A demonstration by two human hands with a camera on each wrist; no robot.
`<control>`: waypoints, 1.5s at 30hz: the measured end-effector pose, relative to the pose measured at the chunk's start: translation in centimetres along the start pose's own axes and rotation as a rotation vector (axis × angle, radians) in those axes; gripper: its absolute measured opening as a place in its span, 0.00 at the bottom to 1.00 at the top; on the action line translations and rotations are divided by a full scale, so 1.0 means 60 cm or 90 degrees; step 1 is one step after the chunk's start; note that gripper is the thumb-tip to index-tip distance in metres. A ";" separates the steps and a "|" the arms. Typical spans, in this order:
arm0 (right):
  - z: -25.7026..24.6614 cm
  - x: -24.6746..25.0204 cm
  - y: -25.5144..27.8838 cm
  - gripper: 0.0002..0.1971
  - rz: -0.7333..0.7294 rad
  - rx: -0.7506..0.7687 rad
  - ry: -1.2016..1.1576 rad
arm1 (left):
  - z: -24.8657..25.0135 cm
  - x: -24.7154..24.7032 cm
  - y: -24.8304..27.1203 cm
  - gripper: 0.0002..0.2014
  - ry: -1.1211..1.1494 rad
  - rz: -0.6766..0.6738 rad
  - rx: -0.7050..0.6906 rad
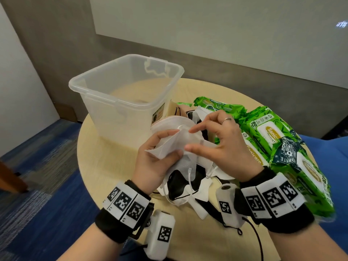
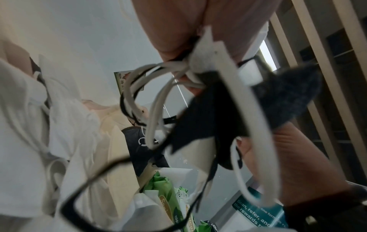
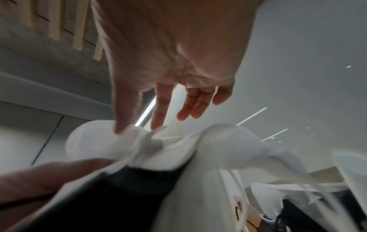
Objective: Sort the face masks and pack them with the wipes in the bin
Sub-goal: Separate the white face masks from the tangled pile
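My left hand (image 1: pixel 174 142) grips a bundle of white and black face masks (image 1: pixel 180 166) above the table; their ear loops (image 2: pixel 143 87) dangle below the fingers. My right hand (image 1: pixel 189 139) pinches a fold of the top white mask (image 3: pixel 178 149) between thumb and index finger, with its other fingers loosely curled. More masks (image 1: pixel 199 202) lie in a heap under both hands. The clear plastic bin (image 1: pixel 98 85) stands upright at the table's far left. Green wipes packs (image 1: pixel 269 129) lie stacked on the right.
The round beige table (image 1: pixel 105 166) has a bare patch in front of the bin. Its edge drops to blue carpet (image 1: pixel 47 185) on the left. A grey wall stands behind. A wooden furniture corner (image 1: pixel 9 181) shows at far left.
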State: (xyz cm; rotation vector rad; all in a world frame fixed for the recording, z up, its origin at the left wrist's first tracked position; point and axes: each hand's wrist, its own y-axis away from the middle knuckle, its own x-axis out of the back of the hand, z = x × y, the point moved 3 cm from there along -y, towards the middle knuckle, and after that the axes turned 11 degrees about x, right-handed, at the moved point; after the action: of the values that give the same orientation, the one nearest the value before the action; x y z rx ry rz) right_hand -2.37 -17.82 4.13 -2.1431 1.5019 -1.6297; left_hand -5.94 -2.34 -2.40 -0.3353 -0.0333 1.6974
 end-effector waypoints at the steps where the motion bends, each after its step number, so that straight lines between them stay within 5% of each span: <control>1: -0.004 -0.005 0.000 0.16 0.003 0.025 0.039 | 0.000 -0.002 0.002 0.18 0.015 -0.002 0.017; 11: -0.021 -0.029 0.005 0.12 0.077 0.135 -0.044 | 0.000 -0.002 0.009 0.15 0.018 0.003 0.051; 15: -0.029 -0.029 0.009 0.18 0.032 0.150 -0.142 | 0.004 -0.006 0.010 0.08 0.024 -0.005 0.059; 23: -0.011 -0.029 0.010 0.16 -0.003 0.082 -0.269 | 0.006 -0.003 0.014 0.11 0.015 -0.016 0.070; 29: 0.004 -0.015 0.004 0.22 0.120 0.042 -0.274 | 0.004 0.003 0.007 0.12 0.003 -0.016 0.096; 45: 0.020 0.010 0.002 0.26 0.261 -0.097 -0.415 | 0.006 0.012 0.004 0.19 0.004 0.018 0.095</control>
State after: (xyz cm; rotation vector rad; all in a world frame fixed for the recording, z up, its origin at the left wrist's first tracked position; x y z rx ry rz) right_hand -1.51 -18.88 3.97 -1.9599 1.6964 -0.6188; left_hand -6.31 -1.59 -2.25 -0.2308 0.1036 1.7156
